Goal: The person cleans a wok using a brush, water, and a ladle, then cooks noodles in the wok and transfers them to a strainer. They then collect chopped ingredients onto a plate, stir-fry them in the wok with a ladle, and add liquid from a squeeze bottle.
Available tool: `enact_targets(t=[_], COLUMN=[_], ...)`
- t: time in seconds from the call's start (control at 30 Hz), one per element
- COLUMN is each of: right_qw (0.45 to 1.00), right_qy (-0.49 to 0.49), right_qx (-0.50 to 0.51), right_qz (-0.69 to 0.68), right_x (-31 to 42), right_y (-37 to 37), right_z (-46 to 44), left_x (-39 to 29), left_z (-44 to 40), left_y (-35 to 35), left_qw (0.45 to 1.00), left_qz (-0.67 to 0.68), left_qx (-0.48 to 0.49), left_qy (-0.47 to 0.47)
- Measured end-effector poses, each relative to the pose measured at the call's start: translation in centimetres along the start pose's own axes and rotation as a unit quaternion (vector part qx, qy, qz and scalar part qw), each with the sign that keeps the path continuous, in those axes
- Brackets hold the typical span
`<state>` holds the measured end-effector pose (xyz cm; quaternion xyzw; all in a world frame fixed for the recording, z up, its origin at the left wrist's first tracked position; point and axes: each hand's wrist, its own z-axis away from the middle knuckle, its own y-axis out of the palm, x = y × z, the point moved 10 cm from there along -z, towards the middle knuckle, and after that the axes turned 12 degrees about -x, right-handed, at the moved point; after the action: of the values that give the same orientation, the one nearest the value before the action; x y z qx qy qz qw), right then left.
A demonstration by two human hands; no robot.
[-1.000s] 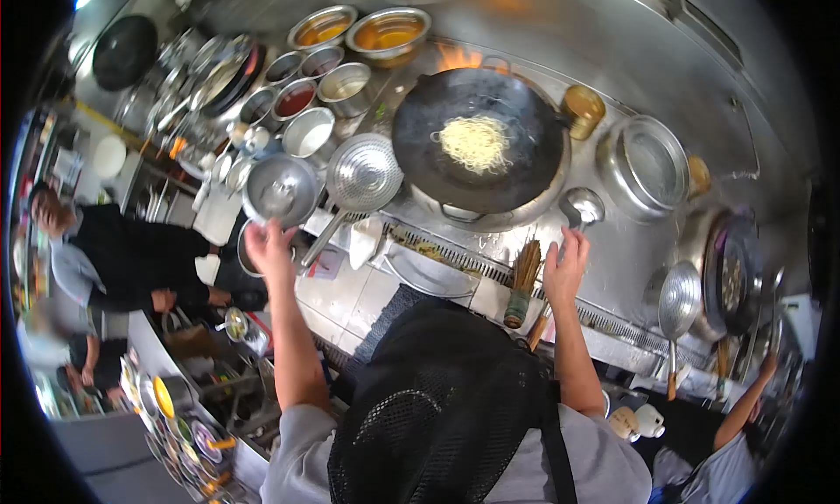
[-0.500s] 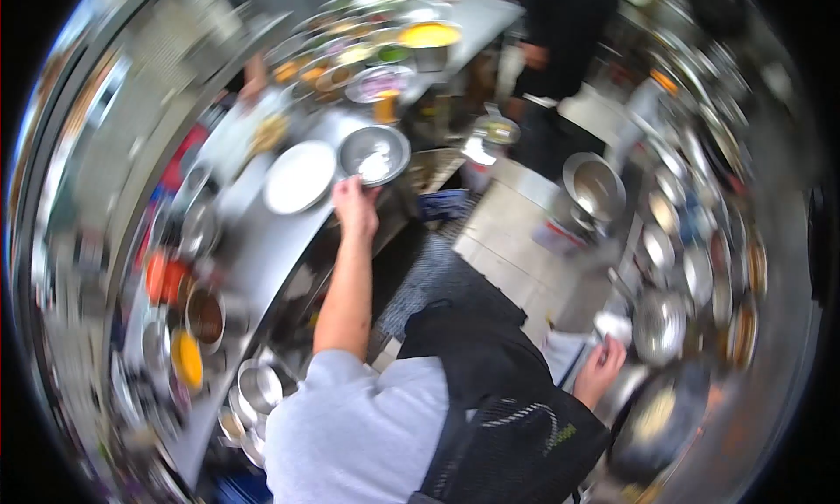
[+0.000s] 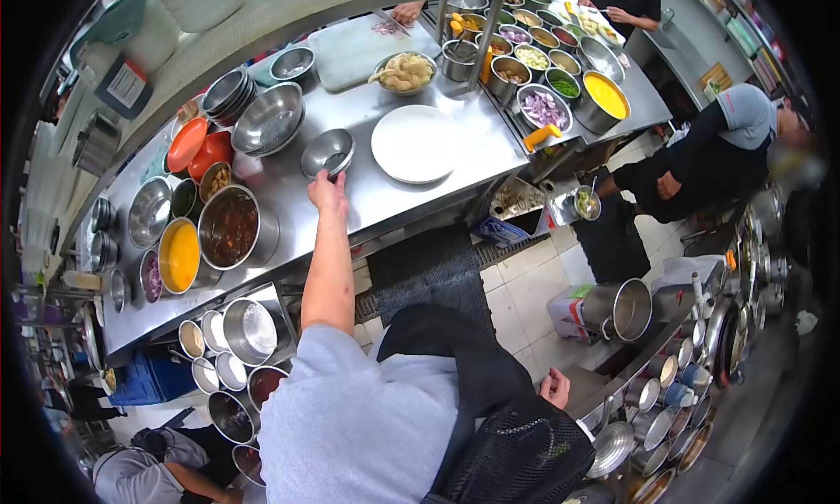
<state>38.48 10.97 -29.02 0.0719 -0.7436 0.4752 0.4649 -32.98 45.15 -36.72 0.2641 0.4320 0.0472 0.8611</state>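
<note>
A small metal bowl [image 3: 325, 145] sits at the near side of the steel counter, and my left hand [image 3: 327, 192] is closed on its near rim. To its right lies a round white plate [image 3: 416, 145]. Larger steel bowls [image 3: 267, 123] stand just behind the small one on the left. Low beside my body on the right is my right hand [image 3: 554, 388]. Its fingers are loosely bent and apart, with nothing visible in them; the wrist is hidden behind my dark apron.
Pots of brown sauce [image 3: 229, 228] and yellow liquid [image 3: 179, 256] stand left on the counter [image 3: 306, 220]. Ingredient containers crowd the far end, near a tall yellow pot [image 3: 604, 101]. A co-worker [image 3: 700, 154] bends at right. Pans and ladles [image 3: 652, 425] line the right side.
My view has turned leftward toward the counter. The bowl in my left hand has come from above the counter edge right of the plate to its left. My right hand is away from the wok.
</note>
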Motion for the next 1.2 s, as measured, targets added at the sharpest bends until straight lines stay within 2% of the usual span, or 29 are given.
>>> enact_targets(t=[0.13, 0.23, 0.3, 0.37, 0.43, 0.57, 0.63, 0.7, 0.77, 0.83, 0.87, 0.9, 0.97, 1.0, 1.03, 1.1, 1.13, 1.17, 1.2], right_qw=[0.999, 0.999, 0.999, 0.997, 0.998, 0.995, 0.993, 0.99, 0.986, 0.927, 0.91, 0.909, 0.903, 0.899, 0.874, 0.882, 0.874, 0.84, 0.804], right_qy=[-0.013, -0.01, 0.003, 0.017, 0.03, 0.092, 0.117, 0.132, 0.163, 0.371, 0.409, 0.414, 0.43, 0.436, 0.484, 0.469, 0.482, 0.536, 0.582], right_qx=[0.021, 0.042, 0.048, 0.052, 0.03, 0.019, 0.005, 0.018, -0.015, -0.005, -0.029, -0.017, -0.016, -0.022, -0.024, -0.037, -0.054, -0.055, -0.047], right_qz=[0.033, 0.025, 0.016, 0.052, 0.05, 0.024, 0.016, 0.047, 0.022, -0.055, -0.057, -0.044, 0.002, 0.034, -0.032, 0.001, -0.005, -0.06, -0.115], right_x=[0.1, -0.5, -0.7, -1.5, -2.6, -5.8, -8.0, -10.4, -12.3, -15.5, -16.0, -17.4, -21.2, -22.6, -24.6, -17.5, -17.1, -17.2, -18.4], right_y=[2.2, 4.2, 5.1, 5.6, 5.6, 5.1, 4.7, 4.7, 4.3, 5.2, 5.2, 5.4, 5.8, 5.9, 7.4, 5.4, 5.3, 6.1, 7.8], right_z=[-1.0, -1.0, -0.6, 0.1, 0.8, 3.9, 5.9, 8.5, 11.6, 16.1, 18.1, 20.4, 26.5, 29.5, 33.1, 32.2, 32.9, 34.1, 35.8], left_x=[1.4, 2.6, 2.5, 3.0, 3.3, 4.3, 5.5, 7.0, 10.3, 14.5, 16.0, 17.6, 20.4, 22.8, 23.7, 24.8, 25.0, 25.2, 25.3], left_z=[-3.2, -4.9, -4.4, -2.8, -1.5, 5.9, 13.8, 23.8, 30.4, 33.7, 34.9, 35.1, 35.3, 33.8, 33.5, 33.8, 33.7, 33.3, 33.9], left_y=[0.2, 2.0, 3.0, 4.0, 5.4, 8.2, 11.9, 13.9, 12.7, 9.8, 8.1, 6.0, 2.6, 0.1, -1.3, -2.8, -2.9, -2.8, -1.7], left_qw=[1.0, 1.0, 0.999, 0.998, 0.991, 0.965, 0.877, 0.773, 0.594, 0.499, 0.454, 0.432, 0.446, 0.432, 0.395, 0.339, 0.335, 0.337, 0.32], left_qz=[0.0, 0.011, -0.014, -0.042, -0.123, -0.214, -0.326, -0.372, -0.49, -0.459, -0.485, -0.496, -0.503, -0.525, -0.54, -0.532, -0.551, -0.575, -0.571], left_qx=[-0.023, 0.016, -0.025, -0.024, 0.043, 0.145, 0.332, 0.488, 0.616, 0.709, 0.73, 0.738, 0.736, 0.731, 0.74, 0.773, 0.762, 0.745, 0.752], left_qy=[-0.001, -0.018, -0.02, -0.038, 0.015, 0.042, 0.118, 0.159, 0.164, 0.195, 0.163, 0.152, 0.077, 0.053, 0.066, 0.075, 0.053, 0.035, 0.074])
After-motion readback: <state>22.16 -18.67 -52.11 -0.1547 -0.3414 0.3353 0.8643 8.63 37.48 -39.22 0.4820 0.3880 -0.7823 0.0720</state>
